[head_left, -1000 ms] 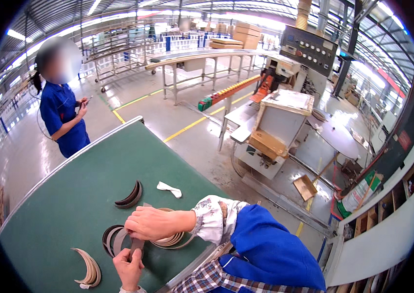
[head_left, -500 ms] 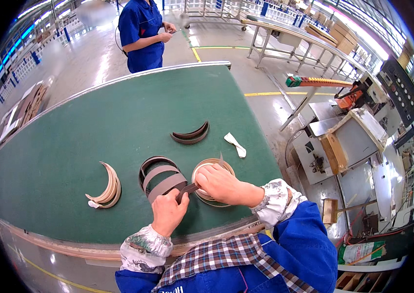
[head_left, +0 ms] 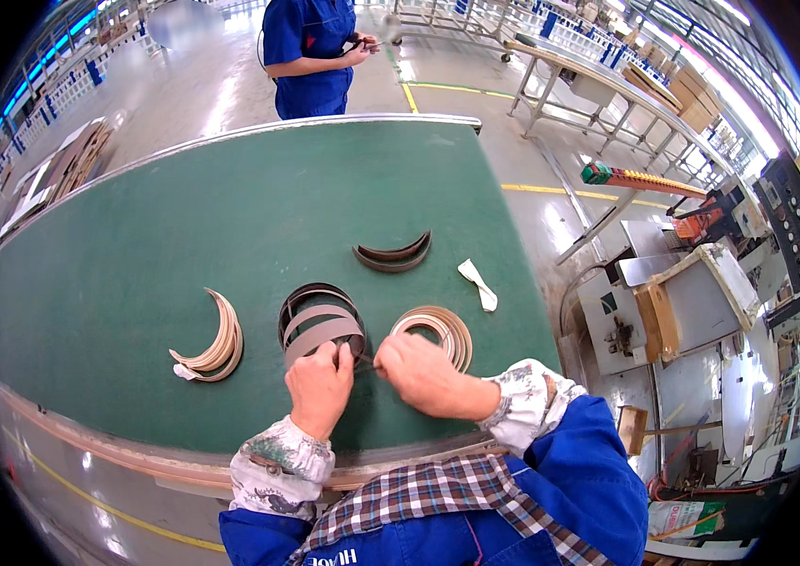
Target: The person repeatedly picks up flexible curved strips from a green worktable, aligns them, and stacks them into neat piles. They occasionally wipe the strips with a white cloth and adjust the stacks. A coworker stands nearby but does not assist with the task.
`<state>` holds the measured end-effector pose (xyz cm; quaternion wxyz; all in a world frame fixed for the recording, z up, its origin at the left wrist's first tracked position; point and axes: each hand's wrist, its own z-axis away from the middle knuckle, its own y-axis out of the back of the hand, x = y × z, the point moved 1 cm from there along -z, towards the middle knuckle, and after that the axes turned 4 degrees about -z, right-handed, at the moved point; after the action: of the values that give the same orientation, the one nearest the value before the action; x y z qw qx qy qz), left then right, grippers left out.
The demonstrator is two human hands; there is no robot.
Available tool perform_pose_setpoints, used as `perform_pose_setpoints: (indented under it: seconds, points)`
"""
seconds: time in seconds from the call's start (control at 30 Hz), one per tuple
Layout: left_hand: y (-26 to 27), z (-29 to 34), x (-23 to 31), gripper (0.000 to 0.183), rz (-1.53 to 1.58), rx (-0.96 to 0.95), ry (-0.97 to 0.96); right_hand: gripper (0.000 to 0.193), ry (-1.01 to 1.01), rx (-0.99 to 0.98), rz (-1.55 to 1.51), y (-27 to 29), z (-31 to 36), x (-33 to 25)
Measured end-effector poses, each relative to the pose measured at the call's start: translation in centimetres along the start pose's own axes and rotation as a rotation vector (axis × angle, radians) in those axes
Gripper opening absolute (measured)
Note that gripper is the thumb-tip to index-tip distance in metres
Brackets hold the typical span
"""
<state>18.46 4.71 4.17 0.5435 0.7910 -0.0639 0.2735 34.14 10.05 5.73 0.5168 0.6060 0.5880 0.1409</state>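
A loose coil of brown edge-banding strip [head_left: 324, 330] stands on the green table at the near middle. My left hand [head_left: 320, 385] is closed at its near side, pinching the strip. Just to the right, my right hand [head_left: 426, 375] is closed on the strip's end; a short dark piece shows between my two hands, and the fingertips are partly hidden. Behind my right hand lies a beige coil of strip [head_left: 461, 332]. A crescent-shaped dark brown bundle [head_left: 394, 256] rests farther back, and a cream crescent bundle [head_left: 226, 340] is at the left.
The green table [head_left: 136, 245] has a white twisted scrap [head_left: 480, 285] at its right. Across its far edge stands a person in blue [head_left: 313, 57]. Machinery with a control panel [head_left: 791, 222] is on the right; a long roller table [head_left: 598, 80] is beyond.
My view has shifted, moving the table's things in the picture. My right hand no longer covers the beige coil as much; less of the brown strip shows between my hands.
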Motion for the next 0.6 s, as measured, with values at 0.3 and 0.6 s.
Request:
perform_pose_setpoints:
  seconds: [0.3, 0.6]
  points:
    - [1.2, -0.3, 0.8, 0.034, 0.137, -0.156, -0.004, 0.015, -0.019, 0.097, 0.296, 1.9, -8.2, 14.6]
    - [1.6, -0.1, 0.8, 0.034, 0.166, -0.113, -0.038, 0.011, -0.149, -0.194, 0.312, -3.7, -10.6, 21.5]
